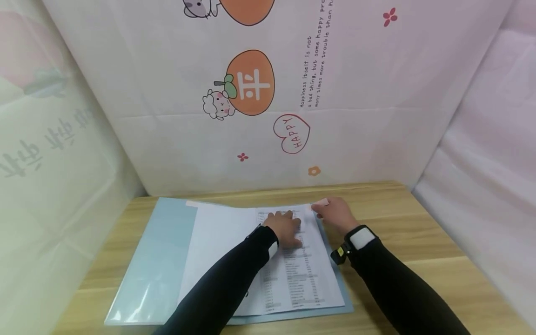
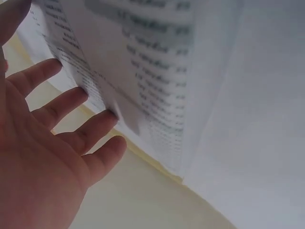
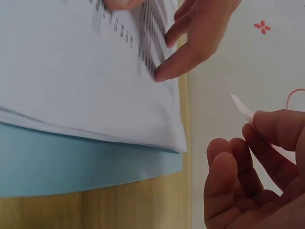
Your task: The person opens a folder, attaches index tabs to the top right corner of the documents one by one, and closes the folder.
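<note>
A printed sheet [image 1: 299,279] with columns of text lies on the right part of an open light-blue folder [image 1: 157,260]. My left hand [image 1: 284,229] rests on the upper part of the sheet, fingers spread and fairly straight; the left wrist view shows its fingertips [image 2: 110,114] right at the print. At the sheet's top right corner, my right hand [image 1: 338,216] pinches a small pale-pink paper slip [image 3: 242,107] between thumb and index finger. In the right wrist view the slip stands apart from the sheet's corner.
A blank white page [image 1: 222,228] lies left of the print, with a pale-pink strip [image 1: 193,204] at its top left. Under everything is a wooden table [image 1: 402,242]. A printed cloth [image 1: 356,93] hangs behind, with more cloth on both sides.
</note>
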`<state>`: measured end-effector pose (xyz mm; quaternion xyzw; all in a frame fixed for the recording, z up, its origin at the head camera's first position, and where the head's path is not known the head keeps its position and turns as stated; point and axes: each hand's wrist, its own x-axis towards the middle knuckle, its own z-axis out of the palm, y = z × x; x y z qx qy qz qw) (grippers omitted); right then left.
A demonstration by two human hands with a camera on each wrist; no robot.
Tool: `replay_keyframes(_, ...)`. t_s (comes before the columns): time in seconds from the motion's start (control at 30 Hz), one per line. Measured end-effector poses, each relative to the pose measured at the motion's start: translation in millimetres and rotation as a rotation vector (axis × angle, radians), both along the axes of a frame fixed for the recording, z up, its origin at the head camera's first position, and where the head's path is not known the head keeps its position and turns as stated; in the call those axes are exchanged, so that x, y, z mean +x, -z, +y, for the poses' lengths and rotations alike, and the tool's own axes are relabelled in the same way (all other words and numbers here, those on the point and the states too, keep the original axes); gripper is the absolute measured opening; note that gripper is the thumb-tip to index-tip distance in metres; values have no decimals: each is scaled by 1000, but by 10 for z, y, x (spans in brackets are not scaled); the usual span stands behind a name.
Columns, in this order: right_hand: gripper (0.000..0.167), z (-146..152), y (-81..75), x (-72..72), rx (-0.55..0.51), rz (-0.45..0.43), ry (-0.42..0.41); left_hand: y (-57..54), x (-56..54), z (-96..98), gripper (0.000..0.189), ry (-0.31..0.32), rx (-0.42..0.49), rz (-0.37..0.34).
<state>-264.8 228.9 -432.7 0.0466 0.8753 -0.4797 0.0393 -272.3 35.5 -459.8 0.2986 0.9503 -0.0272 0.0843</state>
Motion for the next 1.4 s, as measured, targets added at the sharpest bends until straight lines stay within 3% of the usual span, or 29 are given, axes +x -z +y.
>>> replay_keyframes(0.13, 29, -58, 76, -126, -17, -24, 35, -54, -10, 19, 61, 43, -41, 20)
replay_keyframes(0.27, 27, -124, 159, -259, 16, -32, 56, -53, -51, 40, 52, 115, -64, 70)
replay_keyframes(0.37, 24, -160, 217, -353, 10, -33, 76, -38, -83, 57, 54, 131, -49, 70)
replay_keyframes(0.63, 20, -164, 339, -500, -14, -88, 161, 64, -205, 68, 69, 106, 4, 94)
replay_keyframes(0.77, 22, -147, 371, -523, -8, -78, 160, 62, -218, 52, 71, 73, 45, 46)
replay_keyframes(0.97, 26, -131, 406, -527, 29, -58, 161, 19, -215, 45, 84, 56, 24, -11)
replay_keyframes(1.2, 22, -122, 442, -581, 233, 41, 102, 35, -287, 127, 94, 10, 12, -46)
replay_keyframes(1.4, 28, -103, 394, -635, 299, 0, 55, -7, -277, 187, 91, -32, 7, -66)
